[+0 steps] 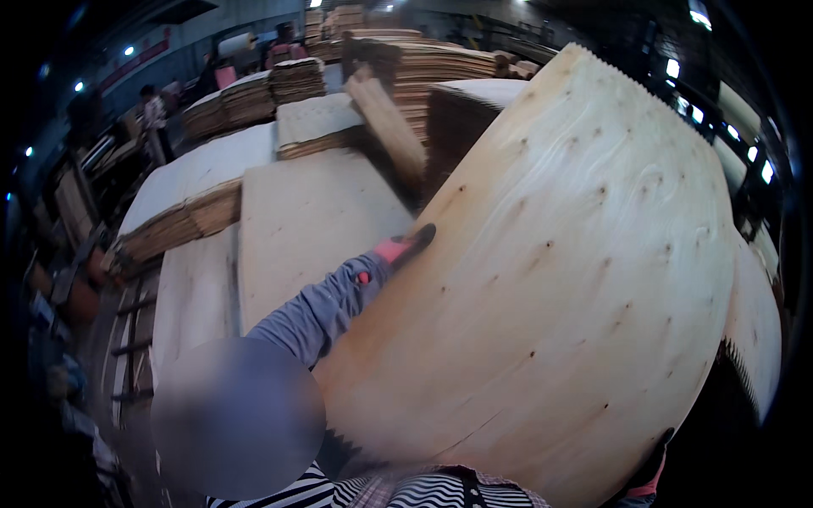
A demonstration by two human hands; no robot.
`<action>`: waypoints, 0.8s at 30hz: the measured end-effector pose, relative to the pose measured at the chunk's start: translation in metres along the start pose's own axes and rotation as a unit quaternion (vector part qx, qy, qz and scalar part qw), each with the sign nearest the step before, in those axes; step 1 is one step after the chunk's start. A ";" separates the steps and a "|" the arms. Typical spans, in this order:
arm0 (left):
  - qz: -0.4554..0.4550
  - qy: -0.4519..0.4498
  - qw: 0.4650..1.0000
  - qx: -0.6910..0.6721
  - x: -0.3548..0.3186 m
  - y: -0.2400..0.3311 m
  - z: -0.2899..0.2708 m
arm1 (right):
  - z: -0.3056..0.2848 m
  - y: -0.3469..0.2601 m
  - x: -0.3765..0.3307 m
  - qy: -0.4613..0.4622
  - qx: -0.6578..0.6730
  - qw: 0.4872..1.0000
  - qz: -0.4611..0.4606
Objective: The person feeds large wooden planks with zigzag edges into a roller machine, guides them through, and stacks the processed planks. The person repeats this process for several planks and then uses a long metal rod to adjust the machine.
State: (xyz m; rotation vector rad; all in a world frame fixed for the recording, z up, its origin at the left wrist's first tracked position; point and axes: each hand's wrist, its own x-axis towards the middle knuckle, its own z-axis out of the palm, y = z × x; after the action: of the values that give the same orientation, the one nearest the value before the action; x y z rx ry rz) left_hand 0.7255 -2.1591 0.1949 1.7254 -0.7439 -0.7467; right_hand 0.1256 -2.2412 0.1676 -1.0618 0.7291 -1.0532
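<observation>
A large, pale wood veneer sheet (542, 279) with brown knots and a jagged far edge is held up in front of me, tilted and slightly bowed. My left hand (408, 246), in a pink glove with dark fingertips, grips its left edge with the thumb on the face; the other fingers are behind the sheet. At the lower right, my right hand (650, 476), in a similar glove, holds the opposite edge and is mostly hidden in shadow. Another veneer sheet (313, 220) lies flat to the left, beyond my left forearm.
Veneer stacks (195, 190) stand to the left, with a taller stack (445, 80) behind. A narrow veneer piece (385, 123) leans among them. More veneer (756, 313) hangs at the right. Another person (156, 123) stands far left. A blurred round patch covers the lower left.
</observation>
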 end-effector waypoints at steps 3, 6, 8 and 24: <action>-0.009 0.041 0.997 -0.064 -0.084 -0.007 -0.031 | 0.001 0.005 -0.018 -0.031 -0.020 0.999 -0.014; 0.033 0.099 0.992 -0.074 -0.181 -0.036 -0.074 | 0.013 0.008 -0.046 -0.083 -0.033 0.995 -0.036; 0.137 0.126 0.980 -0.069 -0.240 -0.076 -0.098 | 0.029 0.006 -0.065 -0.121 -0.053 0.990 -0.048; 0.006 0.733 0.680 0.018 -0.898 -0.180 -0.245 | 0.373 0.082 -0.220 -0.560 -0.008 0.828 0.014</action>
State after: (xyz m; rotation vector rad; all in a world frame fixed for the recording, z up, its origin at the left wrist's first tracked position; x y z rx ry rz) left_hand 0.3913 -1.2718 0.1890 1.7039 0.3901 0.7618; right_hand 0.4019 -1.9022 0.2185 -1.4325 -0.2163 -0.2428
